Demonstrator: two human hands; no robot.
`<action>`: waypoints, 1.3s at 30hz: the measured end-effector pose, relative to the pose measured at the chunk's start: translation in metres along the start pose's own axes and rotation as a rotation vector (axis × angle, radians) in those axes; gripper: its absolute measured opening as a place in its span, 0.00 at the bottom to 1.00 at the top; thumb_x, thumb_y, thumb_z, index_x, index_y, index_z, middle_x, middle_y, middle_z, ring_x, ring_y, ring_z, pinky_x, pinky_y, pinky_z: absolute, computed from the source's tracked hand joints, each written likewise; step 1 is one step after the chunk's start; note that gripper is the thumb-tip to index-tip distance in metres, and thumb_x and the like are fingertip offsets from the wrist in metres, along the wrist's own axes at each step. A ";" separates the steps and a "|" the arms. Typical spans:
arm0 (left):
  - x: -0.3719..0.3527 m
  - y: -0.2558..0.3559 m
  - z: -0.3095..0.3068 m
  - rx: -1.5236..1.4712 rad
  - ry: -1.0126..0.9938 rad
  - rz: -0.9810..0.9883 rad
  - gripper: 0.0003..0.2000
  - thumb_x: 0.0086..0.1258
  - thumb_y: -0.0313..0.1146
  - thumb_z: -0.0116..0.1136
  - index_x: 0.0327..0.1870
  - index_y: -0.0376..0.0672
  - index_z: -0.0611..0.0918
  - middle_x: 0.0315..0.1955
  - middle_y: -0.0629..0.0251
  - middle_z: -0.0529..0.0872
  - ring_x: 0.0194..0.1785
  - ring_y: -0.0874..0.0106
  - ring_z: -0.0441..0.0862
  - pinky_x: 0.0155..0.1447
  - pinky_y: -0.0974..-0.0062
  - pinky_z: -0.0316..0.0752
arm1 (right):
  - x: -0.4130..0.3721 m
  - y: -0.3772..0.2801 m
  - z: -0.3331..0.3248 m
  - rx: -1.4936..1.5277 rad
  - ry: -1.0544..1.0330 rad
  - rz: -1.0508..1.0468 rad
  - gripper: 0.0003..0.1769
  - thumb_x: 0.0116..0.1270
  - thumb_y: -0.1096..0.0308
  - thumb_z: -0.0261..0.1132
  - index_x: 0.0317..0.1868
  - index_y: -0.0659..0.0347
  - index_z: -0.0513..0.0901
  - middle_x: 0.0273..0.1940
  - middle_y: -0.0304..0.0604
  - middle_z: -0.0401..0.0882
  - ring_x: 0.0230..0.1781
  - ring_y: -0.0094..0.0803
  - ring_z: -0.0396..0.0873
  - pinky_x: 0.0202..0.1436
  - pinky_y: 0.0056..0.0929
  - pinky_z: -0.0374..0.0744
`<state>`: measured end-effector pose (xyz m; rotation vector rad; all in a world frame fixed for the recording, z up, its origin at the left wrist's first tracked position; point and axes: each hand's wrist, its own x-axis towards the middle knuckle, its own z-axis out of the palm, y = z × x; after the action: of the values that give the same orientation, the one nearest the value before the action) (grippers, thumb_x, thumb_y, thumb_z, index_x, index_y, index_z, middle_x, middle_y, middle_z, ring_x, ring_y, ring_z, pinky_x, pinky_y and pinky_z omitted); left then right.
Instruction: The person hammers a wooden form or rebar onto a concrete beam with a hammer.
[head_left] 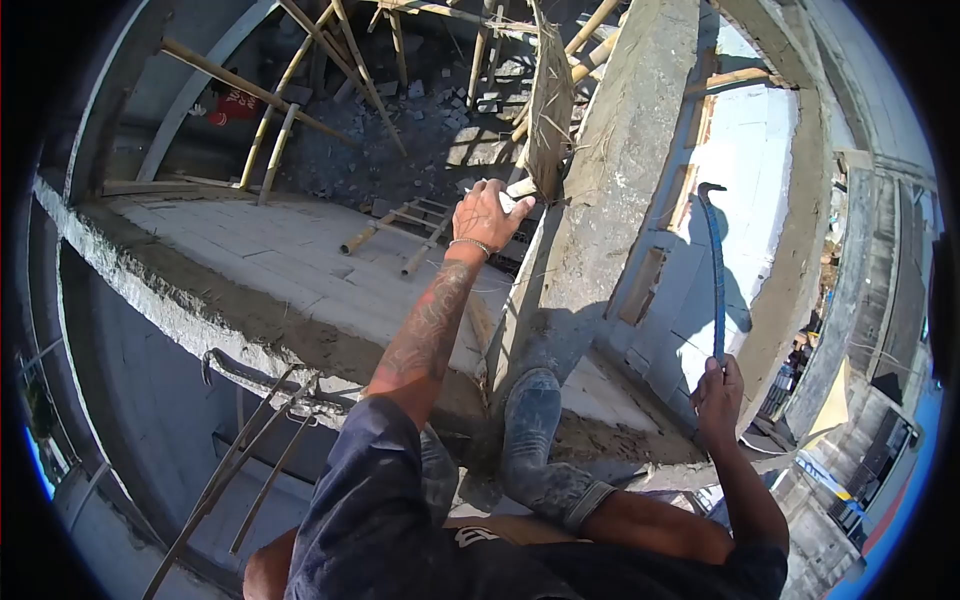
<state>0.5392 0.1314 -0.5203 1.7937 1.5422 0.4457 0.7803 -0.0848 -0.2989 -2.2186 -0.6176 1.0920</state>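
My right hand (718, 392) is closed round the lower end of a blue crowbar (715, 250), which stands nearly upright with its dark hooked end at the top. My left hand (485, 218) reaches forward with fingers curled and thumb out, on a pale piece that I cannot make out. Just beyond that hand, a rough, splintered wooden board (550, 105) runs along the side of a concrete beam (630, 140). A boot (533, 415) of mine, grey with cement, rests where the beams meet.
Far below lies a floor with rubble (430, 120) among bamboo props (270, 110). A bamboo ladder (410, 228) leans down there. Bent rebar (250, 375) juts out at the left beside the concrete ledge (190, 285). White block walls (745, 150) drop away on both sides.
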 end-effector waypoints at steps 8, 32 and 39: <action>0.083 0.011 0.063 -0.089 -0.038 -0.463 0.26 0.56 0.56 0.52 0.40 0.38 0.79 0.39 0.47 0.80 0.47 0.53 0.76 0.50 0.61 0.71 | 0.066 -0.031 0.124 0.429 -0.318 0.077 0.16 0.66 0.58 0.51 0.37 0.65 0.68 0.13 0.34 0.62 0.11 0.22 0.62 0.16 0.25 0.67; 0.074 -0.068 0.054 -0.259 -0.098 -0.743 0.26 0.52 0.52 0.63 0.41 0.35 0.80 0.32 0.59 0.83 0.29 0.71 0.83 0.30 0.75 0.78 | 0.092 0.042 0.337 -0.148 0.130 0.269 0.24 0.67 0.57 0.45 0.35 0.73 0.76 0.35 0.66 0.76 0.40 0.55 0.75 0.44 0.43 0.72; 0.072 -0.047 0.022 -0.109 -0.253 -0.731 0.29 0.50 0.60 0.58 0.45 0.44 0.81 0.46 0.57 0.79 0.54 0.65 0.74 0.56 0.69 0.68 | 0.129 -0.107 0.262 0.234 0.493 -0.561 0.23 0.69 0.58 0.44 0.27 0.71 0.68 0.18 0.53 0.70 0.20 0.49 0.73 0.25 0.41 0.69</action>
<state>0.5373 0.1953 -0.5823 1.0441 1.8043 -0.0533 0.6222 0.1507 -0.4260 -1.8393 -0.7753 0.2989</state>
